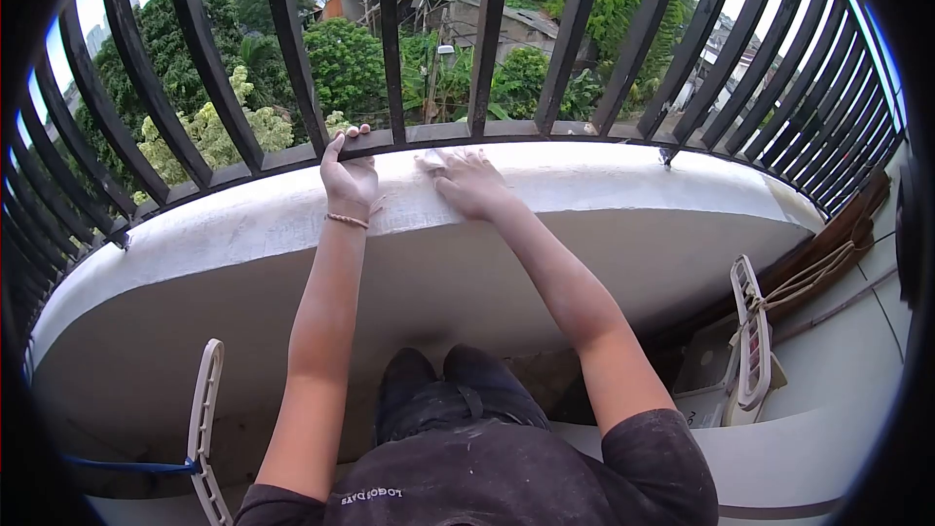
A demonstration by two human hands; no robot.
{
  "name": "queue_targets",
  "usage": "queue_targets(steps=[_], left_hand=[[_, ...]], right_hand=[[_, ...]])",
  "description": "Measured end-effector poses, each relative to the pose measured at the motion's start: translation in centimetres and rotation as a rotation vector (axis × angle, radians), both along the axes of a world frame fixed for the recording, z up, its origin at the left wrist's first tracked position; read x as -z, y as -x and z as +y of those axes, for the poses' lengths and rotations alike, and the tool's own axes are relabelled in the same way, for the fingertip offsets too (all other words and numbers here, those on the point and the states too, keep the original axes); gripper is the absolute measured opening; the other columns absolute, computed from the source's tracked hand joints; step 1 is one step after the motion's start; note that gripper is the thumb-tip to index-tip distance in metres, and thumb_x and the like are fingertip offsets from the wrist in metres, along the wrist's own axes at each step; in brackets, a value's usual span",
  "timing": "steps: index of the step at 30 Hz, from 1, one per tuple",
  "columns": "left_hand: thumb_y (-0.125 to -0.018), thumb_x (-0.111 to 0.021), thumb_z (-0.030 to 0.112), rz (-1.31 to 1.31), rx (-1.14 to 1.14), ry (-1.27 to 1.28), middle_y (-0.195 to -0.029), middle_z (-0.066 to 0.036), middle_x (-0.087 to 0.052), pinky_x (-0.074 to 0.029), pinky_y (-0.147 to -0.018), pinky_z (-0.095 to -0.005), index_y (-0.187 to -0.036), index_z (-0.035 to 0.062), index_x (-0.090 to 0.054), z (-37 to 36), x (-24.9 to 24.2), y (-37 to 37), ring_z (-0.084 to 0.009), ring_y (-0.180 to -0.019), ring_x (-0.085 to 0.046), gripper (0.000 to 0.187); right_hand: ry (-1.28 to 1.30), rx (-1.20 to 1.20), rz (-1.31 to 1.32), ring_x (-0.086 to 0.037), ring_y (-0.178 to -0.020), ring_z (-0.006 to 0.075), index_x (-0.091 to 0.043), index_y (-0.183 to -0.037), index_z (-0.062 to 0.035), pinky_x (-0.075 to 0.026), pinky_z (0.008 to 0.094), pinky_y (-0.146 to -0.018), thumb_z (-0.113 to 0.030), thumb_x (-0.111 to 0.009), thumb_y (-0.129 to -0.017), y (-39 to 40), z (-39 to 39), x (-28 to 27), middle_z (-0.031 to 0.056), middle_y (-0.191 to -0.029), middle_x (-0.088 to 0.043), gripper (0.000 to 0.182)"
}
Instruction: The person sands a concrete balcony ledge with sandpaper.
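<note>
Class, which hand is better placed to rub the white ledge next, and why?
Probably the right hand: it rests palm-down on the white ledge, whereas the left hand is hooked over the railing's bottom bar.

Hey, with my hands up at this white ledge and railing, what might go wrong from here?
The right hand lies on the white ledge close to the bottom rail, so it might scrape there. If the left hand, curled over that rail, slips, balance could suffer. The forearms look powdered white, which might irritate the eyes.
</note>
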State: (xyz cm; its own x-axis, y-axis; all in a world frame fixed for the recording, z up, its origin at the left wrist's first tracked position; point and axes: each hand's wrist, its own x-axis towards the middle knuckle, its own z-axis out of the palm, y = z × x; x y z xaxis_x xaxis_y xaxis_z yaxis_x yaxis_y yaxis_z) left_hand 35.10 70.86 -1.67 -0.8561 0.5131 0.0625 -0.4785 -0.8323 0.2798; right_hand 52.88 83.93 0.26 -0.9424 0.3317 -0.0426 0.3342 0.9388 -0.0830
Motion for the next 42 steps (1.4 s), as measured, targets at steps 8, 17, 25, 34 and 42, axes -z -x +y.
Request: queue_targets(steps=[8,17,25,34,42], left_hand=[[-0.106,-0.049,0.034,0.523,0.339,0.804,-0.13,-0.018,-0.063,-0.038,-0.112,-0.0396,-0.128,-0.0075,-0.054,-4.7,1.2,2.9,-0.0269,-0.127,-0.055,0.047],[-0.101,-0.051,0.032,1.377,0.117,1.659,-0.155,-0.022,-0.041,-0.024,-0.123,-0.0474,-0.143,0.0025,-0.051,-11.1,-1.6,1.6,-0.0358,-0.148,-0.031,0.052],[-0.105,-0.037,0.044,1.768,0.1,1.968,-0.169,-0.019,-0.018,-0.011,-0.128,-0.0474,-0.16,0.0024,-0.025,-13.4,-1.2,0.5,-0.0381,-0.157,-0.01,0.069],[-0.108,-0.034,0.036,1.869,0.11,1.931,-0.17,-0.016,-0.017,-0.012,-0.128,-0.0456,-0.16,0.0006,-0.022,-14.5,-1.5,2.1,-0.0345,-0.158,-0.011,0.064],[-0.109,-0.033,0.037,1.824,0.083,2.007,-0.168,-0.019,-0.019,-0.013,-0.128,-0.045,-0.159,-0.0016,-0.022,-12.7,-1.3,1.6,-0.0366,-0.157,-0.013,0.064]], right_hand=[[-0.009,0.306,0.033,-0.022,-0.154,0.0389,-0.032,-0.161,-0.0362,-0.01,0.0482,-0.128,-0.031,-0.034,-0.102,-8.4,7.2,-0.1,0.0109,-0.169,-0.024,0.059],[0.028,-0.052,0.05,-0.015,-0.156,0.0376,-0.024,-0.162,-0.04,-0.011,0.0464,-0.129,-0.033,-0.031,-0.104,-7.4,-0.2,-0.8,0.0029,-0.171,-0.017,0.059],[-0.111,0.037,-0.176,-0.035,-0.149,0.0387,-0.032,-0.161,-0.0244,-0.019,0.0529,-0.125,-0.028,-0.025,-0.105,3.3,-0.2,-0.8,0.0153,-0.163,-0.037,0.056],[-0.057,0.179,-0.001,-0.014,-0.156,0.0396,-0.021,-0.163,-0.0367,-0.009,0.0485,-0.128,-0.036,-0.025,-0.107,-8.9,4.4,-0.6,0.0053,-0.172,-0.014,0.056],[0.099,-0.023,0.071,-0.023,-0.154,0.0387,-0.026,-0.163,-0.0288,-0.009,0.0483,-0.128,-0.036,-0.03,-0.106,2.7,-3.9,-0.7,0.0131,-0.168,-0.025,0.057]])
